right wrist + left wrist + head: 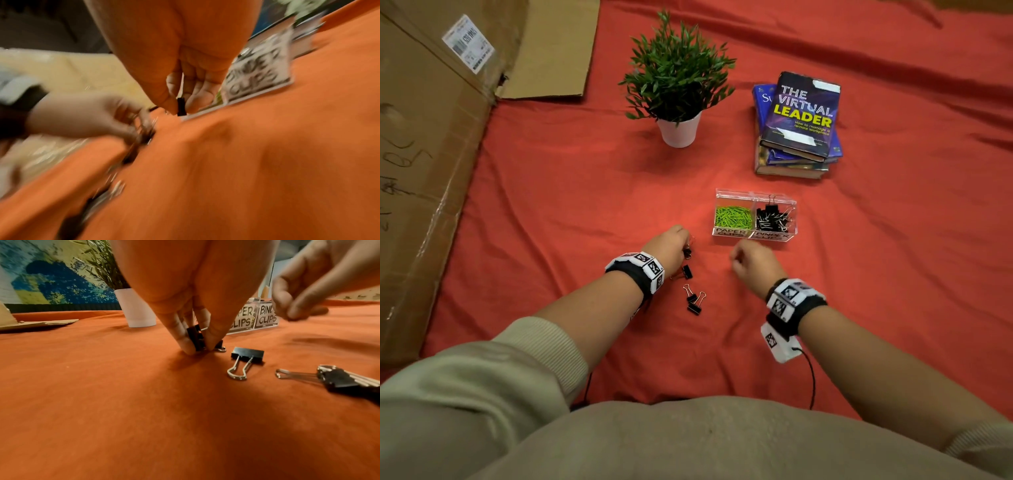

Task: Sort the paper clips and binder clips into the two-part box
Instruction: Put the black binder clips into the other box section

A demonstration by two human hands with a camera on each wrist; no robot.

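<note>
A green plant (677, 72) in a white pot and a stack of books (798, 126) stood behind the two-part box (755, 216) on the red table (893, 257). Green paper clips (732, 216) filled its left part, black ones its right. Three binder clips (693, 294) lay loose. The left hand (667, 245) pinched a fourth binder clip (196, 339). The right hand (755, 262) pinched a small black piece (181, 107).
</note>
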